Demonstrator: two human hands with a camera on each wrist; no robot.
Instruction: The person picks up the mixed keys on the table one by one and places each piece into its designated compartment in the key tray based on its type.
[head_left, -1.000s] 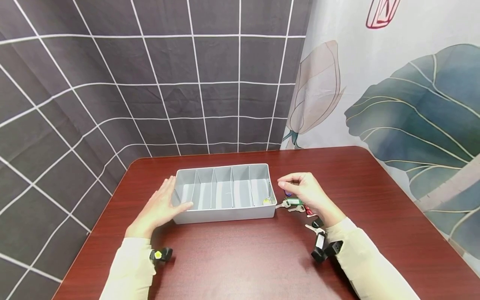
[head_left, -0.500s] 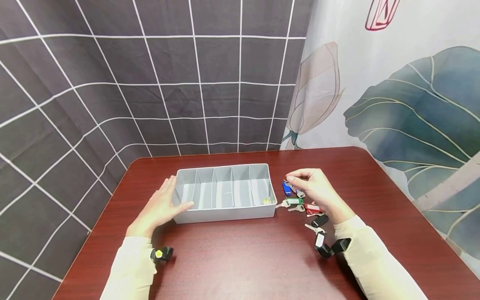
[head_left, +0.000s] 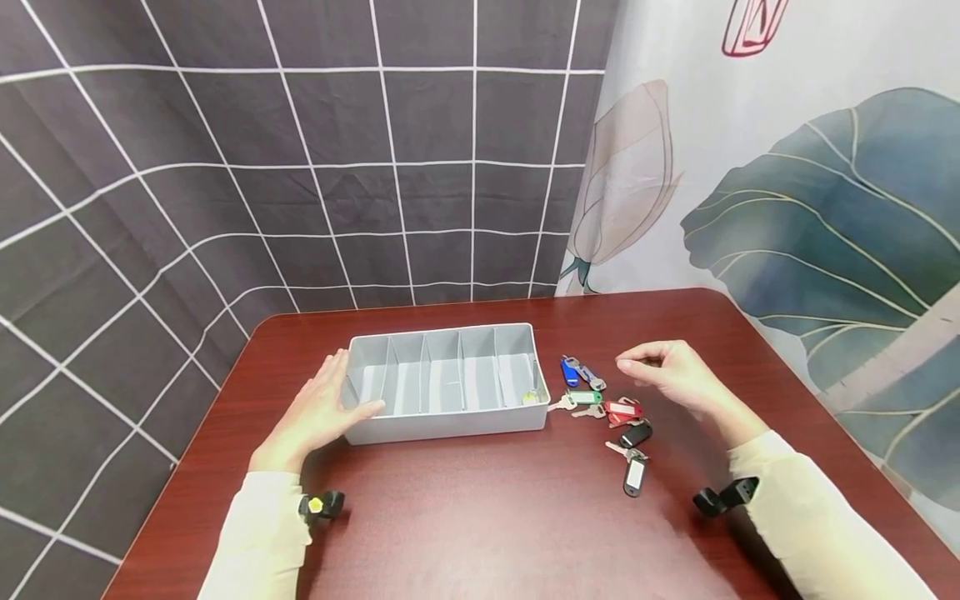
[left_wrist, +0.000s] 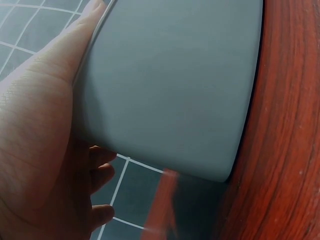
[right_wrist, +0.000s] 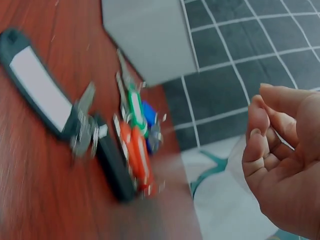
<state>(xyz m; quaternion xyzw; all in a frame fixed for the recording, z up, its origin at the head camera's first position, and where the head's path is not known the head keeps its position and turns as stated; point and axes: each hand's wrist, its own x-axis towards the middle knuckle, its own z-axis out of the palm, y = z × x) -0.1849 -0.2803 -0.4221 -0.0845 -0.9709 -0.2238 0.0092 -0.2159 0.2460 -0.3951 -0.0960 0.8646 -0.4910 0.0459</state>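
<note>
My left hand [head_left: 311,412] rests on the left end of a grey divided tray [head_left: 450,427], its fingers fairly straight along the side and its thumb over the front rim. Inside the tray's rightmost compartment lies a key with a yellow tag [head_left: 530,398]. Right of the tray, keys are spread with a blue tag [head_left: 569,372], a green tag [head_left: 585,397], a red tag [head_left: 624,409], a black tag [head_left: 637,433] and another black tag [head_left: 634,476]. My right hand [head_left: 678,379] hovers right of them, thumb tip against curled index finger, with nothing visible between.
The tray stands on a reddish-brown wooden table [head_left: 465,517]. Behind hangs a dark curtain [head_left: 427,200] with white grid lines, and a pale curtain [head_left: 645,183] with a lotus print on the right. A black camera mount [head_left: 723,500] sticks out from my right wrist.
My right hand has moved right, away from the tray and past the keys, uncovering the blue, red and black tags. My left hand stays on the tray.
</note>
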